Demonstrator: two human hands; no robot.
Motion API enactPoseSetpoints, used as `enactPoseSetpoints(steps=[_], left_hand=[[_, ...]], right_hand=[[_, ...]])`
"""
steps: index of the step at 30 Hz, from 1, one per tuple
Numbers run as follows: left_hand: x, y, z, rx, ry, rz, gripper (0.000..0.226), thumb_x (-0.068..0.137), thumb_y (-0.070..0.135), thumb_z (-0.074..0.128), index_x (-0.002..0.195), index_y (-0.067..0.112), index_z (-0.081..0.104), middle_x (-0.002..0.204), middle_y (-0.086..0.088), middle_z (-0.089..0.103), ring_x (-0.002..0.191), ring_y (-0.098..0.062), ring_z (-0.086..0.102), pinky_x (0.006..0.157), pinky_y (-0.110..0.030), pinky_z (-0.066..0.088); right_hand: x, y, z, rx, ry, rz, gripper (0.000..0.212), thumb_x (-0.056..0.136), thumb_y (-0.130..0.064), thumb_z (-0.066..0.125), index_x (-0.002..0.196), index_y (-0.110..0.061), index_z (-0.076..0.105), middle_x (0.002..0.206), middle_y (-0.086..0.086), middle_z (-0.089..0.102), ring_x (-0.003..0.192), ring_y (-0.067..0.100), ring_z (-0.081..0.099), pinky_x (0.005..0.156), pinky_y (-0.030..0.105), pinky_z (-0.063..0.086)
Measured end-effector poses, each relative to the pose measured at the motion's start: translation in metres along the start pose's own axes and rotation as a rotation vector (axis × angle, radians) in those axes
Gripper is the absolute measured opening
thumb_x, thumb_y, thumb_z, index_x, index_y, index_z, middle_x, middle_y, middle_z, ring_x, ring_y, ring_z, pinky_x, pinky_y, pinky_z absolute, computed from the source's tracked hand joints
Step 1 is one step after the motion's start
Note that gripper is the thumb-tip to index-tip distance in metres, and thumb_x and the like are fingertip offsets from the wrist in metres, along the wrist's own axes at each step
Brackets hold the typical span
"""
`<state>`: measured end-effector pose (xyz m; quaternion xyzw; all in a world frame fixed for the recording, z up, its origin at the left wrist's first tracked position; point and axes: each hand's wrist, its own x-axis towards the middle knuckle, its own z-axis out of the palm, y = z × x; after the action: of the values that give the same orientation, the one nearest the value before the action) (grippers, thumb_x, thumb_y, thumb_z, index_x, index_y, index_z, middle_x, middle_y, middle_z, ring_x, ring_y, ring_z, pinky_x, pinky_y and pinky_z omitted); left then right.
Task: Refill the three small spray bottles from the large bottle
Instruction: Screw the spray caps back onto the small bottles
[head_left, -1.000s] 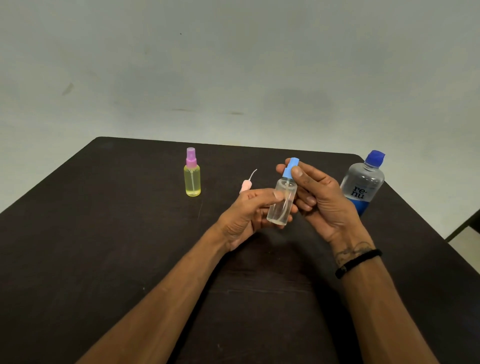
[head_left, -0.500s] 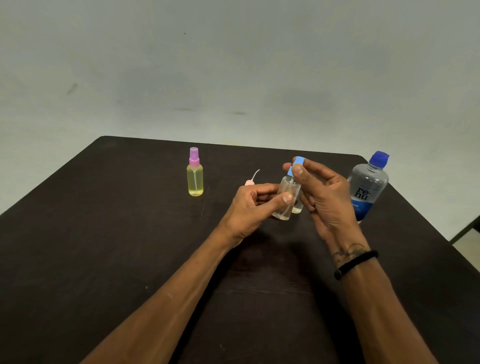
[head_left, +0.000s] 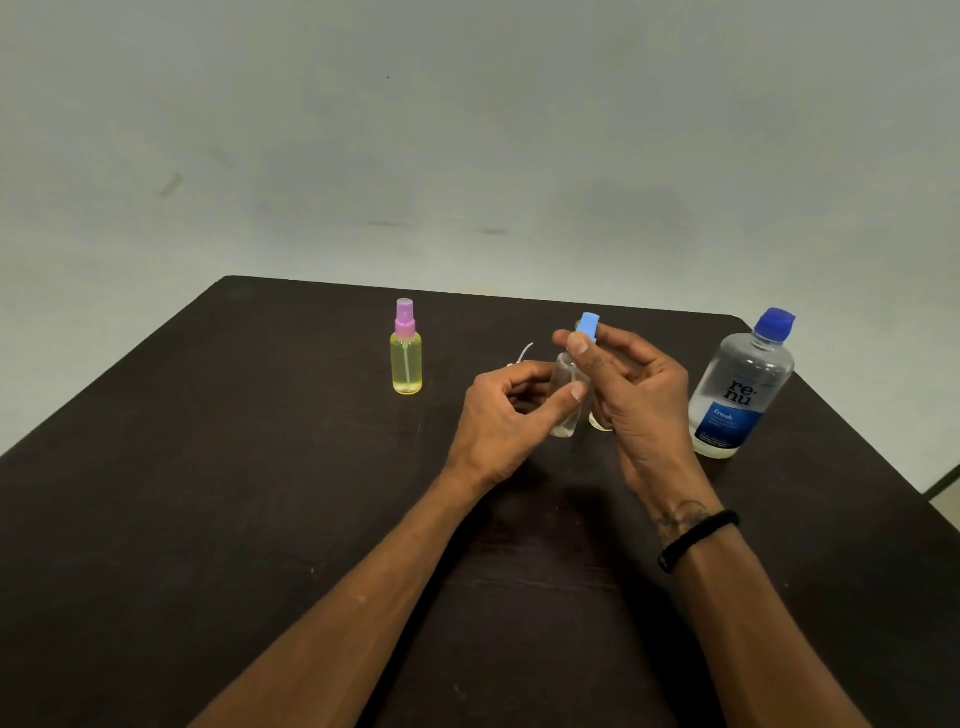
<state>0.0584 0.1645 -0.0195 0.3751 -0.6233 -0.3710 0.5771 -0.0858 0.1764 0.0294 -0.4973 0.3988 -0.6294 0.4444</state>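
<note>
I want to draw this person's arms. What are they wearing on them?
Both forearms are bare, no sleeves in view. The right wrist has a black band around it, with a dark tattoo just above the band, toward the right hand. The left hand and wrist show no rings, watch or band.

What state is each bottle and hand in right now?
Yellow spray bottle: upright, capped, alone.
Clear spray bottle: held by left hand.
Blue spray top: pinched by right hand.
Large bottle: upright, blue cap on, untouched.
Table: dark, bearing all.
</note>
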Motion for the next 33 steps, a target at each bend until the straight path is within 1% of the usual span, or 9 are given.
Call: enactPoseSetpoints(steps=[3,7,9,14,18,22,24,28,33], left_hand=[[-0.006,0.005,0.002,0.091,0.105,0.01,0.025,0.092,0.034,0.081,0.108,0.015,0.08,0.094,0.006,0.079,0.09,-0.01,0.076,0.082,-0.034,0.064],[-0.013,0.009,-0.006,0.185,0.301,0.078,0.028,0.091,0.042,0.079,0.109,0.021,0.079,0.093,0.014,0.078,0.086,-0.011,0.075,0.075,-0.035,0.062],[-0.018,0.008,-0.014,0.284,0.374,0.133,0.028,0.091,0.044,0.079,0.111,0.025,0.077,0.095,0.018,0.076,0.086,-0.011,0.071,0.073,-0.034,0.061],[-0.03,0.01,-0.035,0.366,0.511,0.181,0.033,0.088,0.045,0.082,0.112,0.024,0.077,0.1,0.01,0.063,0.084,-0.008,0.064,0.07,-0.017,0.055],[-0.032,0.014,-0.057,0.351,0.646,0.071,0.023,0.089,0.043,0.082,0.106,0.035,0.07,0.099,0.009,0.06,0.081,-0.009,0.062,0.069,-0.018,0.053],[-0.029,0.016,-0.076,0.311,0.794,-0.004,0.026,0.089,0.044,0.082,0.109,0.033,0.07,0.104,0.009,0.06,0.086,-0.004,0.064,0.071,-0.012,0.051],[-0.028,0.012,-0.083,0.306,0.834,-0.042,0.033,0.089,0.043,0.081,0.115,0.026,0.074,0.108,0.01,0.06,0.09,-0.005,0.065,0.075,-0.014,0.052],[-0.025,0.002,-0.094,0.34,0.845,-0.086,0.036,0.09,0.037,0.082,0.121,0.021,0.074,0.111,0.009,0.058,0.097,-0.008,0.064,0.084,-0.028,0.058],[-0.018,-0.008,-0.101,0.35,0.802,-0.157,0.041,0.092,0.029,0.081,0.13,0.018,0.07,0.117,0.007,0.059,0.104,-0.011,0.062,0.084,-0.018,0.051]], right_hand=[[-0.003,0.006,0.004,-0.005,-0.006,0.006,0.045,0.088,-0.023,0.084,0.13,-0.012,0.071,0.112,0.004,0.082,0.102,0.016,0.079,0.078,0.027,0.062],[-0.01,0.013,0.02,-0.04,-0.01,-0.022,0.04,0.087,-0.026,0.083,0.124,-0.013,0.075,0.108,0.003,0.082,0.073,-0.001,0.071,0.058,0.011,0.05],[-0.013,0.018,0.025,-0.081,-0.028,-0.034,0.036,0.088,-0.029,0.081,0.121,-0.014,0.077,0.107,0.001,0.083,0.069,-0.003,0.068,0.057,0.01,0.049],[-0.02,0.029,0.034,-0.191,-0.103,-0.029,0.04,0.085,-0.043,0.082,0.118,-0.022,0.078,0.109,-0.004,0.082,0.084,0.001,0.072,0.067,0.017,0.051],[-0.025,0.039,0.036,-0.27,-0.136,-0.011,0.037,0.084,-0.046,0.085,0.115,-0.027,0.079,0.109,-0.009,0.081,0.102,0.007,0.076,0.081,0.031,0.055],[-0.025,0.044,0.035,-0.271,-0.132,-0.004,0.039,0.082,-0.045,0.085,0.114,-0.024,0.08,0.102,-0.006,0.082,0.096,0.012,0.078,0.079,0.031,0.055],[-0.025,0.045,0.035,-0.265,-0.13,-0.003,0.039,0.081,-0.044,0.085,0.113,-0.022,0.08,0.099,-0.004,0.083,0.09,0.011,0.077,0.076,0.029,0.053],[-0.023,0.046,0.034,-0.301,-0.126,0.004,0.04,0.082,-0.044,0.085,0.113,-0.02,0.08,0.097,-0.005,0.082,0.079,0.005,0.074,0.073,0.029,0.054],[-0.024,0.048,0.033,-0.327,-0.126,-0.005,0.033,0.085,-0.039,0.086,0.111,-0.02,0.08,0.096,-0.004,0.082,0.073,0.003,0.071,0.071,0.032,0.054]])
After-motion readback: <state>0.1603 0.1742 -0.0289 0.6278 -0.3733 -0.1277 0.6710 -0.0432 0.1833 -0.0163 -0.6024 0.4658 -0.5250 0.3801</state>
